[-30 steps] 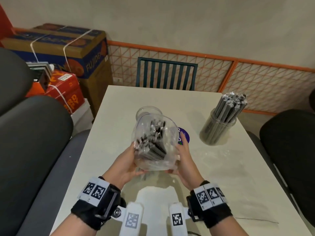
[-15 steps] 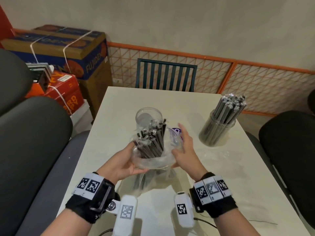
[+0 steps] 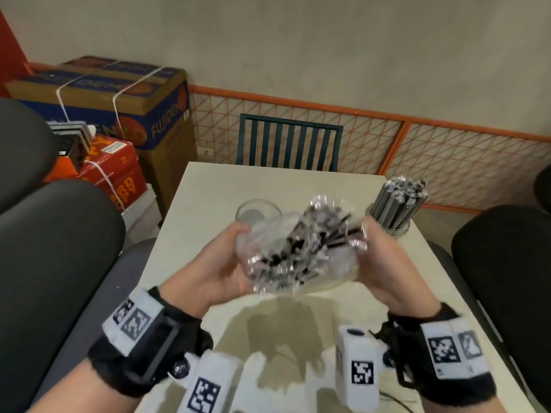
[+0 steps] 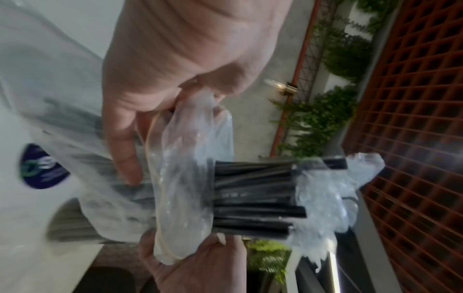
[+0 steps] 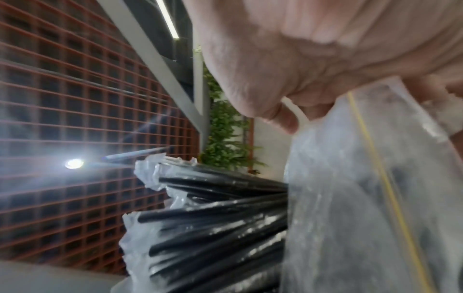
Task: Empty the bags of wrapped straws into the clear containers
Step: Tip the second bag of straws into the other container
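A clear plastic bag [image 3: 268, 248] full of black wrapped straws [image 3: 301, 251] is held above the table between both hands. My left hand [image 3: 220, 263] grips the bag's left side and my right hand [image 3: 384, 257] grips its right side. The straws' ends [image 4: 253, 198] poke out of the rolled-down bag mouth [image 4: 185, 178]; the right wrist view shows the straws [image 5: 220, 218] emerging from the bag [image 5: 363, 198]. An empty clear container [image 3: 258, 211] stands behind the bag. A second clear container [image 3: 393, 213] at the right is filled with wrapped straws.
The white table [image 3: 208, 201] runs to a green slatted chair [image 3: 287, 143] at its far edge. Dark padded seats [image 3: 53, 248] flank both sides. Cardboard boxes [image 3: 119, 96] are stacked at the back left. An orange mesh fence [image 3: 447, 150] lines the wall.
Both hands lifted the bag and tilted it, so the straw ends now point up and to the right. The bag's mouth has been worked further down the bundle.
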The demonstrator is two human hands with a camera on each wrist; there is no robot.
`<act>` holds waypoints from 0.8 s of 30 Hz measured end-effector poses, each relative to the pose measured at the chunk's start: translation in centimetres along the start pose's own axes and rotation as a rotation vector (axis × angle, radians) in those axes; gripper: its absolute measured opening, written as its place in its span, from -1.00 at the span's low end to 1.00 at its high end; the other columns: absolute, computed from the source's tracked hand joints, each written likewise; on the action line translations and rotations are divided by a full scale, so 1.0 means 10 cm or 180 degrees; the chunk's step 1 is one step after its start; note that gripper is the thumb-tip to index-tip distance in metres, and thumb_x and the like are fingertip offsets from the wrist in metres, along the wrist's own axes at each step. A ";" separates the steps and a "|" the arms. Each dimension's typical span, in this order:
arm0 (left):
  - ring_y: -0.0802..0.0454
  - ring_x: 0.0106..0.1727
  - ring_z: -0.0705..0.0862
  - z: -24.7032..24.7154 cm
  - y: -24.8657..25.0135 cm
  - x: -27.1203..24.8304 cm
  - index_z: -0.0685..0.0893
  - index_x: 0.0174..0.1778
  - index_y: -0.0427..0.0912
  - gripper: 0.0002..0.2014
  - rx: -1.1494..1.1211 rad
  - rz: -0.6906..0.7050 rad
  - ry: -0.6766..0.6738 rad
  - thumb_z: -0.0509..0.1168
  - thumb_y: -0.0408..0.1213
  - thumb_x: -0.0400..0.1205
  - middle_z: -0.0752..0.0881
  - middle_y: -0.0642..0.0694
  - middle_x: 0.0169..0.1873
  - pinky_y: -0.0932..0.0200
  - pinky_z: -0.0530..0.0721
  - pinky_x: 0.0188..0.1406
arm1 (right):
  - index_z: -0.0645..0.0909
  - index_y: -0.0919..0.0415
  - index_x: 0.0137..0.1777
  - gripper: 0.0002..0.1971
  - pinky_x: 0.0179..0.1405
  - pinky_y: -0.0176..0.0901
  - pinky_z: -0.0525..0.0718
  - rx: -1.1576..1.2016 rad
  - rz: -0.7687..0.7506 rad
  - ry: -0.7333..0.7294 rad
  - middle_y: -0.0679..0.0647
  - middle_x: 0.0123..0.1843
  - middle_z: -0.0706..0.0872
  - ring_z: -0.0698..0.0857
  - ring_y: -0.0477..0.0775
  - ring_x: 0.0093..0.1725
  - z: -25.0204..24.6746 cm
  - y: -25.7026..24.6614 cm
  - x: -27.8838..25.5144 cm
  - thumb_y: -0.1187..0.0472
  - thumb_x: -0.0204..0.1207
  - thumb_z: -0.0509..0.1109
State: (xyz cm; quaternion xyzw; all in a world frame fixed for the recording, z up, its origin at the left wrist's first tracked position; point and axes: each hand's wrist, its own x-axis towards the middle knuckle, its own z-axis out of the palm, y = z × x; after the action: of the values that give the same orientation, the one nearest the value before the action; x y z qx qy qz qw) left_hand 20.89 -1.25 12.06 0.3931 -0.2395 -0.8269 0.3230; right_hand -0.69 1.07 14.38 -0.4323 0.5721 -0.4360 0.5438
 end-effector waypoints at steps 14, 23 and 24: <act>-0.09 0.17 0.72 0.11 1.06 0.43 0.60 0.29 -0.26 -0.61 0.0727 0.1197 -0.0301 0.24 -0.13 0.60 0.72 -0.27 0.19 0.05 0.73 0.13 | 0.15 0.09 0.56 -0.07 0.58 -0.16 0.11 -0.2088 -0.2084 0.0052 0.11 0.67 -0.13 0.12 0.07 0.63 0.45 -0.89 1.04 0.21 0.27 0.62; 0.00 0.29 0.64 -0.06 1.13 0.81 0.24 0.45 0.07 -0.45 0.1976 0.2460 0.0081 0.25 -0.45 0.62 0.57 0.01 0.28 0.09 0.66 0.23 | 0.17 0.10 0.54 -0.09 0.52 0.17 0.43 -0.1348 -0.1127 -0.0438 0.08 0.45 0.55 0.55 0.07 0.42 0.49 -0.80 1.59 0.32 0.27 0.62; 0.00 0.32 0.62 -0.05 1.14 0.85 0.24 0.44 0.13 -0.43 0.1969 0.2578 0.0133 0.25 -0.43 0.62 0.56 0.02 0.30 0.05 0.64 0.27 | 0.22 0.11 0.52 -0.17 0.51 0.14 0.45 -0.1338 -0.1219 -0.0336 0.05 0.43 0.57 0.56 0.05 0.40 0.50 -0.80 1.61 0.33 0.31 0.59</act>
State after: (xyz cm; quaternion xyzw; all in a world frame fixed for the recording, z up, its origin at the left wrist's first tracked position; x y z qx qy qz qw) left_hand 21.15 -15.19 14.98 0.3624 -0.5998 -0.5176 0.4909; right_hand 3.92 -16.66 18.04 -0.6578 0.5287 -0.3795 0.3791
